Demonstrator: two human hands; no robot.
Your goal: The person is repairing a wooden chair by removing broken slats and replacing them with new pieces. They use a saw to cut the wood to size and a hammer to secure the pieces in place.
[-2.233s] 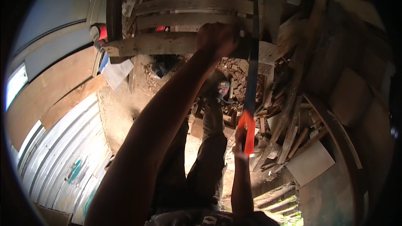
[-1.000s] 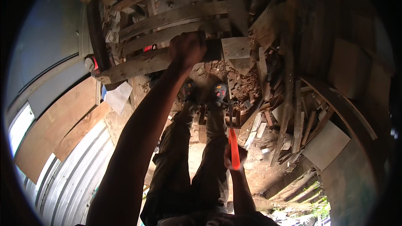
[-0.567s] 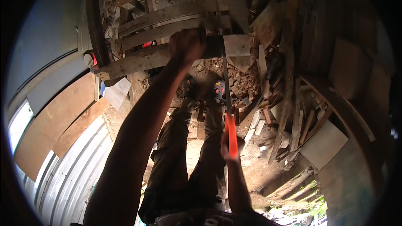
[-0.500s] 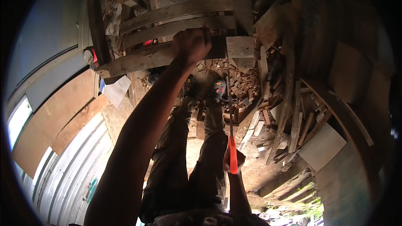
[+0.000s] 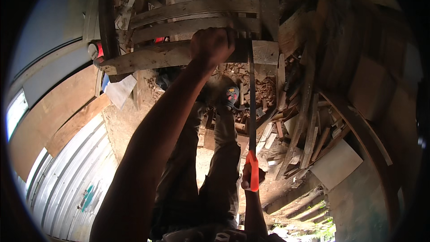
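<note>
My left hand [image 5: 212,45] is closed over a weathered wooden plank [image 5: 152,57], which lies crosswise on a slatted wooden frame. In my right hand [image 5: 246,178], low and nearer my body, is the orange handle of a handsaw [image 5: 252,103]. Its long, thin blade points away from me and crosses the plank just right of my left hand. A pale plank end [image 5: 266,53] shows to the right of the blade. How deep the teeth sit in the wood cannot be made out. My left fingertips are partly hidden behind the knuckles.
Wood scraps [image 5: 262,83] cover the ground under the plank, around my shoe [image 5: 230,95]. Loose boards [image 5: 309,130] and a curved timber [image 5: 358,121] lie at the right. Corrugated metal sheeting [image 5: 74,183] stands at the left. More slats [image 5: 192,11] extend beyond the plank.
The saw handle has come slightly back toward me, with the blade still across the plank. My left hand keeps its hold on the plank. The whole view has shifted a little.
</note>
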